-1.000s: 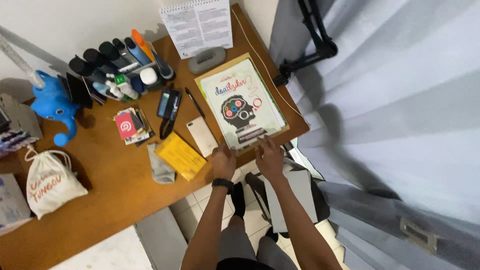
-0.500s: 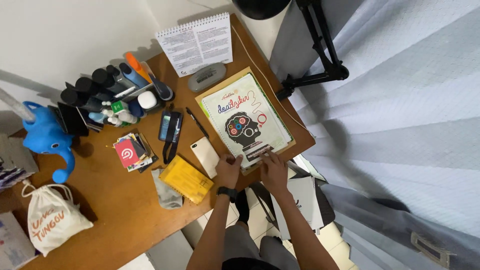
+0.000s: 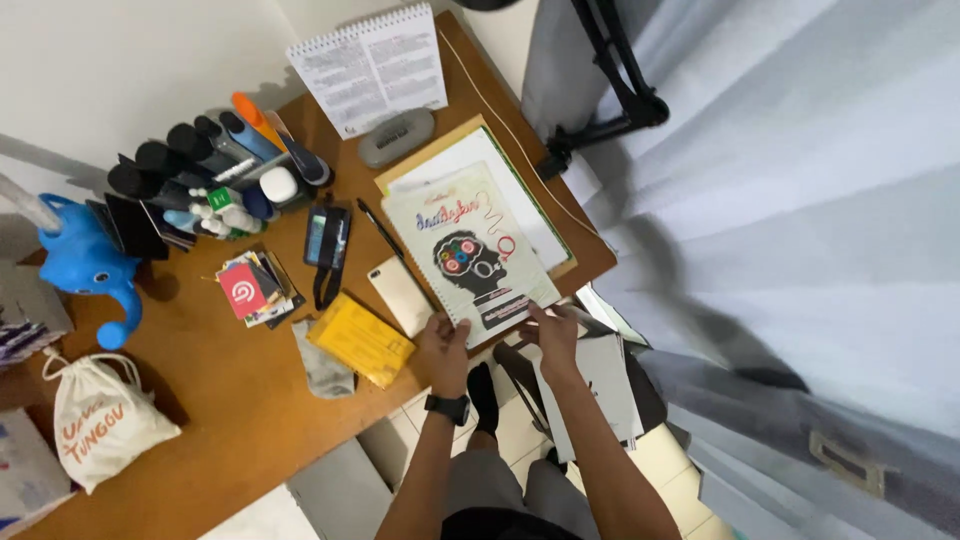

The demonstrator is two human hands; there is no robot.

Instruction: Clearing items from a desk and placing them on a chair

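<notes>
At the desk's near edge: both hands grip one illustrated booklet [image 3: 470, 255].
Left hand [image 3: 445, 340] and right hand [image 3: 553, 335] clamp its lower corners above one paper stack [image 3: 535, 215]. Just beside: one white phone [image 3: 400, 295], one black pen [image 3: 380, 228], one yellow packet [image 3: 360, 340].

Wooden bench [image 3: 230, 400], set against a white wall. Along the back: blue elephant figure [image 3: 85, 255], organizer of bottles and pens [image 3: 215, 170], spiral calendar [image 3: 370, 65] standing upright, grey case [image 3: 397, 137] just before it. Mid-surface: card stack [image 3: 250, 288], dark pouch [image 3: 328, 238], pen [image 3: 380, 228], white phone [image 3: 400, 292], yellow packet [image 3: 360, 340] beside a grey cloth [image 3: 322, 362], brown folder [image 3: 480, 190] near the right edge; drawstring bag [image 3: 100, 425] at the left front.
</notes>
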